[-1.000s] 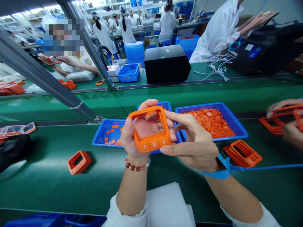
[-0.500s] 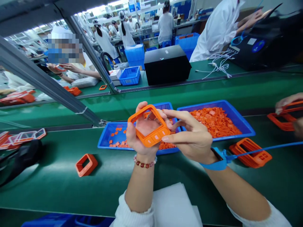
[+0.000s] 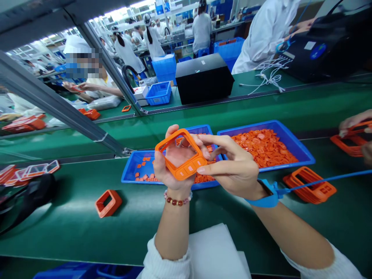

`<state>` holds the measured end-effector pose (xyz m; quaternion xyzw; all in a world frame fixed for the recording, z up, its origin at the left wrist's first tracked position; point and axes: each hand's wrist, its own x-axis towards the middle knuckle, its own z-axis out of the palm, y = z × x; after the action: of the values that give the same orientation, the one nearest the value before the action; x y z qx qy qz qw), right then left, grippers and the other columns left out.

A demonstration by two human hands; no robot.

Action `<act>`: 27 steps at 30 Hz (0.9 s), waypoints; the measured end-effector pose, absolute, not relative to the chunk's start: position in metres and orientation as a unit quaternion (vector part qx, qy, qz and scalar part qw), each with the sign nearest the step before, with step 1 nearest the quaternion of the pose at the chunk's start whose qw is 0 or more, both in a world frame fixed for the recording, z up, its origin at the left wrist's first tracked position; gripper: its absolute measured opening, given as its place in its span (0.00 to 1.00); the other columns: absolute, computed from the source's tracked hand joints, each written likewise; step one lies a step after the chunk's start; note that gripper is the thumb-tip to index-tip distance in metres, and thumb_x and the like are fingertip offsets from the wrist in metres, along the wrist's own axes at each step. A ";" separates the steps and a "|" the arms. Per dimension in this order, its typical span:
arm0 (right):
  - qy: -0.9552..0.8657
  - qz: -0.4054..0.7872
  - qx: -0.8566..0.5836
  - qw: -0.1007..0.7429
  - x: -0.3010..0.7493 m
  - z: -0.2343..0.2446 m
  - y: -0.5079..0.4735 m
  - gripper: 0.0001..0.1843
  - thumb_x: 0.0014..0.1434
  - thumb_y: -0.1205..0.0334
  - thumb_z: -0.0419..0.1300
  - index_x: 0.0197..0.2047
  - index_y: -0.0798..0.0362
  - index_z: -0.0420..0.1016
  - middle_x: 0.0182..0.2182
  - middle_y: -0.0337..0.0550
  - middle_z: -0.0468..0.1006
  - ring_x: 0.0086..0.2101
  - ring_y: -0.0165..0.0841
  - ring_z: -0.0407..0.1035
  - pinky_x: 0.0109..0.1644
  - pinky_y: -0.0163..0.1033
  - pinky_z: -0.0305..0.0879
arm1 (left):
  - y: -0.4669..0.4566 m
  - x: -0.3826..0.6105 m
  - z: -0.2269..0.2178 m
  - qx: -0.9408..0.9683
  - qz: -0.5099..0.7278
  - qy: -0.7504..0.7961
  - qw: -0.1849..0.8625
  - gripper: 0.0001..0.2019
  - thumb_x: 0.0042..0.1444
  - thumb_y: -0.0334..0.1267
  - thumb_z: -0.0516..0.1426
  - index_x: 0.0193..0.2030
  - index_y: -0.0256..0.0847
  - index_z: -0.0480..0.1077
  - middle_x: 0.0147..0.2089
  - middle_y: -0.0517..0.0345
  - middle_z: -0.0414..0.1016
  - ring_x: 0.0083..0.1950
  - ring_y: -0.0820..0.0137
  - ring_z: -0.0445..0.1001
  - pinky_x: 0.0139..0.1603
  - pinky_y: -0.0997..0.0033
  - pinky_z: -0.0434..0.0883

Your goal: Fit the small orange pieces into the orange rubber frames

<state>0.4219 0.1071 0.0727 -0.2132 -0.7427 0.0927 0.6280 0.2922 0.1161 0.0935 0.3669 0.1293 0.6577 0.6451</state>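
An orange plastic frame (image 3: 183,173), with a large rounded window and a row of small buttons along its lower edge, is raised above the bench. My left hand (image 3: 167,164) holds it from behind and at its left side, palm showing through the window. The right side and lower right corner are pinched by my right hand (image 3: 236,164), with thumb and fingers at the button end. Behind both hands are blue trays of small orange pieces: a left tray (image 3: 128,176), a partly hidden middle tray (image 3: 207,130), and a fuller right tray (image 3: 305,157).
Stacked orange frames (image 3: 312,186) lie to the right, near another person's hand (image 3: 353,120). An orange frame stack (image 3: 108,204) stands on the left of the green bench (image 3: 72,236). A blue wrist cord (image 3: 328,180) runs off right. White foam sheets (image 3: 215,248) lie in front.
Both hands keep hold of the orange frame in nearly the same pose. The view has shifted slightly. Across the bench, a person's hands have lowered a little.
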 end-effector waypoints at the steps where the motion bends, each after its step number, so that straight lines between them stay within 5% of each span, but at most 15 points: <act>1: -0.743 0.091 -0.213 0.628 0.422 0.074 0.107 0.15 0.56 0.76 0.65 0.35 0.43 0.83 0.59 0.40 0.72 0.52 0.40 0.72 0.47 0.49 0.78 | 0.116 0.292 0.094 0.369 0.656 0.122 0.646 0.32 0.52 0.64 0.55 0.60 0.53 0.63 0.34 0.57 0.71 0.26 0.68 0.70 0.36 0.60 0.72; 27: -0.748 0.094 -0.212 0.622 0.422 0.077 0.105 0.14 0.56 0.77 0.64 0.34 0.46 0.82 0.59 0.42 0.72 0.52 0.40 0.72 0.46 0.48 0.77 | 0.118 0.291 0.092 0.394 0.656 0.094 0.637 0.30 0.54 0.63 0.54 0.58 0.50 0.66 0.35 0.57 0.73 0.26 0.68 0.71 0.39 0.56 0.75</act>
<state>0.4218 0.1052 0.0769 -0.2116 -0.7480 0.0938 0.6220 0.2909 0.1179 0.0921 0.3943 0.0941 0.6556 0.6371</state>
